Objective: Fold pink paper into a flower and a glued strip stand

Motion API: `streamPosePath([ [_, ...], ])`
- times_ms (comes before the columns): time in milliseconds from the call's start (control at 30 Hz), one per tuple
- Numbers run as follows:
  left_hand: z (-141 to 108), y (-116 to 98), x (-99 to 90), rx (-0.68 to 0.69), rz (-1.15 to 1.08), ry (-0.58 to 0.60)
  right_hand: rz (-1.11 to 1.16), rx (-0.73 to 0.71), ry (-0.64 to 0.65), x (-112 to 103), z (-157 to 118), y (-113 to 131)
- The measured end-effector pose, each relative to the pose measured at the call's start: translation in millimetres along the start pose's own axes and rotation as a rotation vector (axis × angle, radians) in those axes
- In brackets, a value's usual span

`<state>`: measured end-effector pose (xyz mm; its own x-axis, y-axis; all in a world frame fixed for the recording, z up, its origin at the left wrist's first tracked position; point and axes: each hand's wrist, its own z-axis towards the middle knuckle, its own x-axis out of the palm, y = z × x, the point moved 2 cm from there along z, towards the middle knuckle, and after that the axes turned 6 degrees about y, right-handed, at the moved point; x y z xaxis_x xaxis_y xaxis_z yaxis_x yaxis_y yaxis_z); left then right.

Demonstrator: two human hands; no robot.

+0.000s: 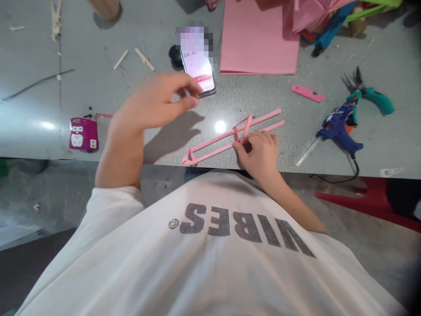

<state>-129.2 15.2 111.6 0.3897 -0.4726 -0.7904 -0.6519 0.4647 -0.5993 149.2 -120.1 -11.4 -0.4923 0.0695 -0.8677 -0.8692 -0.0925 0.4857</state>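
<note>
My right hand (261,151) is closed, thumb and fingers pinching a frame of folded pink paper strips (213,142) near the table's front edge. Two long strips run side by side, joined at the left by a small folded end, with short slanted strips standing near my fingers. My left hand (167,98), slightly blurred, hovers above the table with thumb and fingers apart and nothing seen between them. Its fingertips overlap the lower left edge of a lit phone (202,70); whether they touch it I cannot tell.
Folded pink paper (258,39) lies behind. On the right are a pink cutter (308,93), a blue glue gun (342,127) with a cord, and green-handled pliers (378,98). A purple socket block (83,134) and several wooden sticks (144,59) are at left. A red chair (371,197) stands below.
</note>
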Motion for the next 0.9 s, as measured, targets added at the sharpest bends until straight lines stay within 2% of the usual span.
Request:
streamPosePath([
  [33,-26,-9,-9.5,-0.019,-0.013,-0.114,0.002,-0.002,-0.001,0,0,0],
  [67,-54,-20,-14.1,-0.048,-0.054,-0.279,0.002,-0.004,-0.004,0,0,1],
  [100,-82,-33,-13.6,-0.059,-0.086,-0.518,0.002,-0.008,-0.008,0,0,1],
  [133,-108,-47,-6.3,0.000,-0.044,-0.724,0.001,-0.013,-0.014,0,0,1],
  [167,-127,-63,9.0,0.122,0.032,-0.737,-0.001,-0.016,-0.018,0,-1,1],
  [200,-139,-76,30.4,0.276,0.055,-0.598,-0.004,-0.019,-0.024,0,-1,1],
  [233,-145,-85,52.5,0.392,0.011,-0.569,-0.009,-0.020,-0.030,1,-2,1],
  [267,-143,-90,77.0,0.417,-0.005,-0.447,-0.014,-0.019,-0.037,1,-2,1],
  [300,-133,-91,101.8,0.345,-0.004,-0.284,-0.020,-0.017,-0.045,2,-3,0],
  [400,-87,-78,158.8,0.196,0.069,-0.117,-0.035,-0.026,-0.063,3,-3,-1],
  [467,-56,-65,182.4,0.090,0.168,-0.034,-0.038,-0.046,-0.048,3,-3,-2],
  [533,-35,-56,195.3,0.029,0.265,0.005,-0.037,-0.062,-0.022,2,-4,-2],
  [600,-25,-50,200.2,0.004,0.318,0.016,-0.037,-0.066,-0.001,0,-5,-2],
  [800,-22,-41,196.0,0.090,0.352,0.047,-0.046,-0.074,0.010,1,-9,-2],
  [900,-21,-41,194.4,0.084,0.392,0.059,-0.029,-0.107,0.023,-2,-11,-7],
])
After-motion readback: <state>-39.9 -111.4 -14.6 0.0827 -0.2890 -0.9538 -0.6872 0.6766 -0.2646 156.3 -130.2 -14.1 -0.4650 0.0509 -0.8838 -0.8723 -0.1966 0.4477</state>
